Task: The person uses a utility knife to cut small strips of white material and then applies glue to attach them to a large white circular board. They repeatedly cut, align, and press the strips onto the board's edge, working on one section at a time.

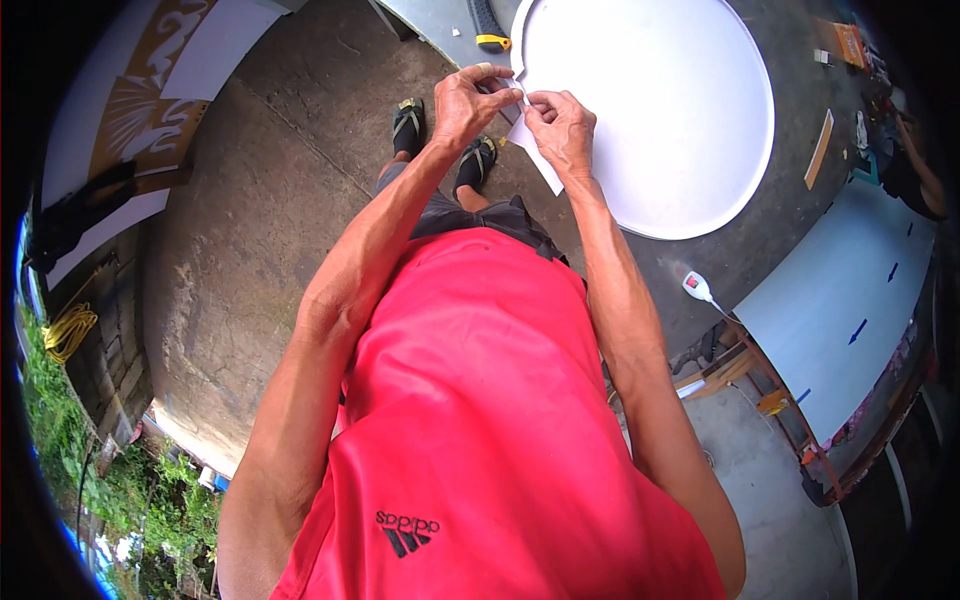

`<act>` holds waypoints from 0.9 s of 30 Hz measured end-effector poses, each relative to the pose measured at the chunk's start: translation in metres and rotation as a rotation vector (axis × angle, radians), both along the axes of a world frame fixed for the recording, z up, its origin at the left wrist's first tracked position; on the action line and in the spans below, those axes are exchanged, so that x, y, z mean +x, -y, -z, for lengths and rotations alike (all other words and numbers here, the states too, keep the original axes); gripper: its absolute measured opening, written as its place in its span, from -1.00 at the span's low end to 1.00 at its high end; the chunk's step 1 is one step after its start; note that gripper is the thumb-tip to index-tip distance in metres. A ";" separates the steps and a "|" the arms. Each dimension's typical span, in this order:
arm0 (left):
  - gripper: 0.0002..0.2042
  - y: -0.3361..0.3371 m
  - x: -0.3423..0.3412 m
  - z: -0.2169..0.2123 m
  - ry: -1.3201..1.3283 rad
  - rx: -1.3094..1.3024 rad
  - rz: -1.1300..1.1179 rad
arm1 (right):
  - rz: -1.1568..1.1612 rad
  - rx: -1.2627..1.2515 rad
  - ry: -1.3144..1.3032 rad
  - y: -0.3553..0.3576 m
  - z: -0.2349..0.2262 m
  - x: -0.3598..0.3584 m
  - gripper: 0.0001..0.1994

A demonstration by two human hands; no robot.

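Near the left edge of a large white round panel (pixel 660 110) with a raised rim, both my hands are close together. My left hand (pixel 472 104) pinches a thin white strip (pixel 540 160) between thumb and fingers, with a pale wrap on one finger. My right hand (pixel 562 128) is closed on the same strip, just right of the left hand. A free end of the strip hangs below the fingers toward me. The exact spot of the grip is partly hidden by my fingertips.
The panel lies on a dark grey table (pixel 800 80). A black-and-yellow handled tool (pixel 490 35) lies beyond my left hand. On the right are a wooden strip (pixel 819 150), a white device with a red switch (pixel 697 287), a light blue sheet (pixel 840 310) and another person's arm (pixel 922 170).
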State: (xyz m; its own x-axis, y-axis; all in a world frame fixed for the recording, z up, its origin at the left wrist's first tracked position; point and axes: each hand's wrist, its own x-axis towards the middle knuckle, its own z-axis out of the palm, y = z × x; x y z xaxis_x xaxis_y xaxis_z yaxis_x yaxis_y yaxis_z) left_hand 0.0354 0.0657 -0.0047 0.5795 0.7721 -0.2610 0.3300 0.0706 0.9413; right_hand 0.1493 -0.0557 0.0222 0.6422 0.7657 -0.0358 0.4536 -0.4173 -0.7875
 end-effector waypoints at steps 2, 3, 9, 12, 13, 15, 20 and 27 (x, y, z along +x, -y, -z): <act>-0.65 0.001 0.001 -0.001 0.001 0.003 -0.006 | 0.009 0.043 0.042 0.001 0.002 -0.004 -0.87; -0.65 0.001 0.002 -0.001 0.005 0.001 -0.010 | 0.007 0.046 0.060 0.002 0.003 -0.005 -0.87; -0.65 0.001 0.000 -0.002 0.025 0.009 -0.010 | -0.013 0.068 0.146 0.002 0.002 -0.009 -0.86; -0.65 0.001 0.000 -0.007 0.004 0.021 -0.001 | -0.005 0.064 0.143 0.001 0.002 -0.011 -0.87; -0.65 0.001 -0.001 -0.007 -0.004 0.025 0.002 | -0.005 0.063 0.139 0.001 0.002 -0.011 -0.87; -0.65 0.001 -0.001 -0.006 -0.002 0.016 -0.001 | -0.015 0.050 0.122 0.000 0.002 -0.009 -0.87; -0.65 0.000 -0.001 -0.007 0.000 -0.013 0.011 | -0.059 0.010 0.044 0.002 0.001 0.002 -0.87; -0.67 0.002 0.000 -0.002 0.032 -0.004 -0.018 | -0.066 0.006 0.194 0.006 0.003 -0.009 -0.83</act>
State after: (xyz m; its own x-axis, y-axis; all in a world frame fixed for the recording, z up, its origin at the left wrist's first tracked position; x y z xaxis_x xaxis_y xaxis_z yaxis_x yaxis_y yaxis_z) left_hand 0.0353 0.0636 -0.0031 0.5733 0.7816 -0.2459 0.2985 0.0802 0.9510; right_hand 0.1399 -0.0615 0.0196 0.5851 0.8061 0.0883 0.6231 -0.3772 -0.6851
